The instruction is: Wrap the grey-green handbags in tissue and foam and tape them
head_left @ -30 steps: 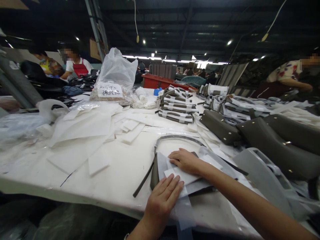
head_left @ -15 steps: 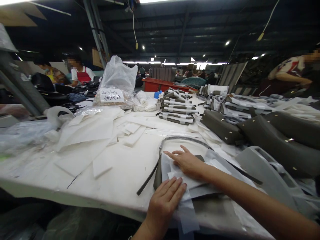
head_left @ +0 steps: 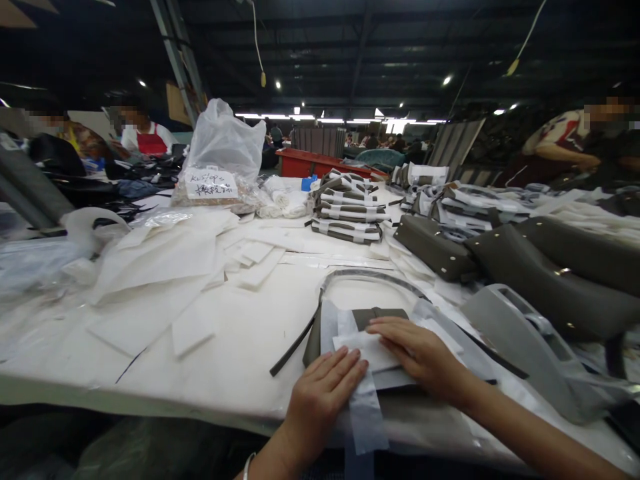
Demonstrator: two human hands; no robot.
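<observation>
A dark olive bag (head_left: 383, 312) lies near the table's front edge, partly covered by white sheets, its wrapped strap (head_left: 373, 273) arching behind it. My left hand (head_left: 327, 383) lies flat on the left part of a small white sheet (head_left: 367, 347), fingers stretched out. On the right side of the same sheet rests my right hand (head_left: 417, 347), palm down with fingers extended. A translucent strip (head_left: 367, 417) hangs from beneath my left hand toward the table edge. The underside of the bag is hidden by the sheets and hands.
White sheets (head_left: 160, 260) spread over the left of the table (head_left: 240, 347). Behind stand a labelled plastic bag (head_left: 225, 143) and stacked wrapped straps (head_left: 347, 210). Olive bags (head_left: 555, 273) and a grey tape dispenser (head_left: 520, 340) are at the right. People sit in the background.
My right hand has moved right and nearer, uncovering the bag's olive upper part. My left hand stays on the sheet. The view has shifted slightly.
</observation>
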